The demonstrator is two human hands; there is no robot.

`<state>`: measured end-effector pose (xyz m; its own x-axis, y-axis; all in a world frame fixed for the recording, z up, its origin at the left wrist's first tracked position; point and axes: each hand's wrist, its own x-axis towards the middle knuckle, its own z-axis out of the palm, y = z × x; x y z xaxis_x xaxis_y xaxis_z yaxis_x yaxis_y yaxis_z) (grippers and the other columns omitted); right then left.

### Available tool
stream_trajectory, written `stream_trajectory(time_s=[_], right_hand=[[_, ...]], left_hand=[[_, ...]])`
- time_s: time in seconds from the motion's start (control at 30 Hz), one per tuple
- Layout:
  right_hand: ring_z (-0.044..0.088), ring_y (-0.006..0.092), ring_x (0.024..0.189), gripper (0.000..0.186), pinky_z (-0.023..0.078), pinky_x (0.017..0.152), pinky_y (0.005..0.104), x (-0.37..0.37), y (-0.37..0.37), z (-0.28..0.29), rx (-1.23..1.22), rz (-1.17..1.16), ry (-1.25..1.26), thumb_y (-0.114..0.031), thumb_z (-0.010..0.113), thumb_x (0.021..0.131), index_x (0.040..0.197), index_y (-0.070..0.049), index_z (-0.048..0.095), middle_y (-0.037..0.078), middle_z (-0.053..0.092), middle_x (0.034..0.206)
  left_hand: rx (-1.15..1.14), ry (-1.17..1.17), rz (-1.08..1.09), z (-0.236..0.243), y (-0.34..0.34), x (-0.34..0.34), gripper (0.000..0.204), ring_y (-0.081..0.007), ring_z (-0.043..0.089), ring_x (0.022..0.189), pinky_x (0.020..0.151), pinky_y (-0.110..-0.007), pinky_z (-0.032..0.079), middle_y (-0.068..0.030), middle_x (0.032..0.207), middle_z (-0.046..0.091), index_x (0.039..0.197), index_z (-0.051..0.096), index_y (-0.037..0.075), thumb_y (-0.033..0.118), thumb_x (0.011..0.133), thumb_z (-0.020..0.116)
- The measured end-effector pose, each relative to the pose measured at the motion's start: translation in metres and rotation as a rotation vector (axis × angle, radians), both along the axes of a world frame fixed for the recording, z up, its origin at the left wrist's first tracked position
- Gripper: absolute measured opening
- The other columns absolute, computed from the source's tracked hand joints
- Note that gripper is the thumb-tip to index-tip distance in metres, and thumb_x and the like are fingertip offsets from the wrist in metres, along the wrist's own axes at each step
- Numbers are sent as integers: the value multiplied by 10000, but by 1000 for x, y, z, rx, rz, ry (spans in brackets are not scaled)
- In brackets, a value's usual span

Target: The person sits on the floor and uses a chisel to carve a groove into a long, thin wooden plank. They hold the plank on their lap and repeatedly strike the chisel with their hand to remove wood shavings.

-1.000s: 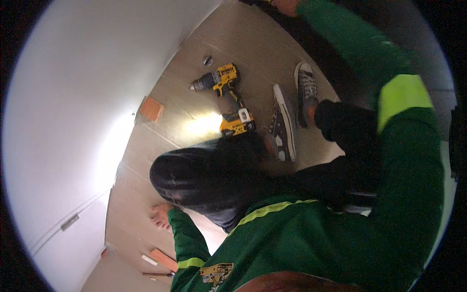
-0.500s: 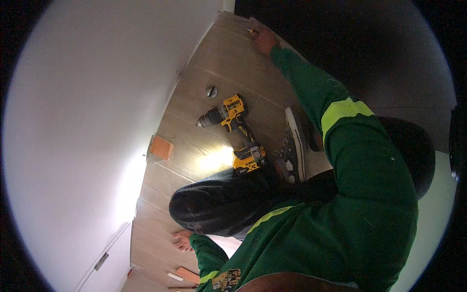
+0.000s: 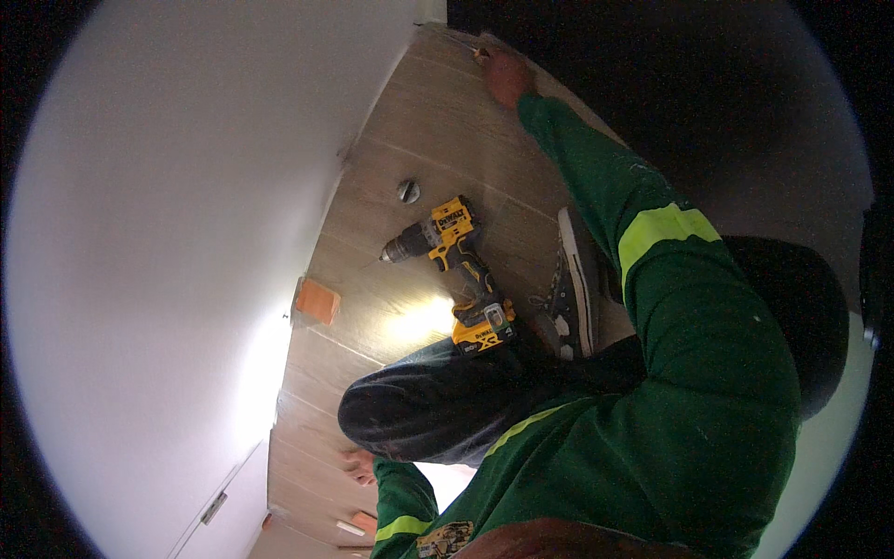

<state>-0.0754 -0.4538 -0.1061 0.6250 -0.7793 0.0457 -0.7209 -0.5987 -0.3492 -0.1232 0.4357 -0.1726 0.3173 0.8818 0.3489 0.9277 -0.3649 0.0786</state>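
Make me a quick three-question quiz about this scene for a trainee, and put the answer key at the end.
1. True or false: the right hand holds the cordless drill.
2. Which lies nearest the pale wall?
A. the canvas sneaker
B. the square orange piece
C. the cordless drill
3. Fill in: the ____ hand is down beside the bent knee.

Key:
1. False; the cordless drill lies on the plank floor, and the right hand holds what looks like a slim tool.
2. B.
3. Left.
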Motion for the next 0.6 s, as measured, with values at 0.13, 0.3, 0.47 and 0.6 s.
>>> stream_trajectory(time_s=[0.13, 0.3, 0.47, 0.6], right_hand=[[574, 455, 1444, 515, 487, 1218, 606, 16, 13, -1, 27, -69, -33, -358, 528, 1156, 1648, -206, 517, 230, 544, 1629], [634, 484, 1347, 501, 535, 1113, 635, 10, 14, 3, -50, -9, -124, -403, 533, 1154, 1568, -127, 586, 246, 615, 1532], [642, 463, 1348, 491, 514, 1139, 611, 15, 13, 16, 92, 8, 8, -358, 586, 1135, 1543, -87, 620, 268, 691, 1409], [686, 452, 1263, 413, 561, 1043, 622, 8, 14, 8, -52, 31, -70, -355, 567, 1134, 1419, -85, 696, 241, 711, 1364]], left_hand=[[24, -33, 24, 6, 4, -2, 837, -331, 501, 1460, 1183, -622, 386, -99, 1545, 566, 1595, 577, 228, 826, 1038, 399], [22, -52, 29, 5, 3, -2, 848, -335, 496, 1464, 1186, -627, 384, -104, 1544, 563, 1596, 575, 222, 833, 1033, 403], [12, -78, 44, 8, -6, -6, 865, -341, 490, 1467, 1189, -632, 383, -116, 1538, 560, 1595, 576, 212, 841, 1024, 414], [12, -102, 1, 8, -5, -5, 881, -348, 479, 1470, 1191, -632, 381, -134, 1525, 559, 1587, 585, 195, 848, 1014, 436]])
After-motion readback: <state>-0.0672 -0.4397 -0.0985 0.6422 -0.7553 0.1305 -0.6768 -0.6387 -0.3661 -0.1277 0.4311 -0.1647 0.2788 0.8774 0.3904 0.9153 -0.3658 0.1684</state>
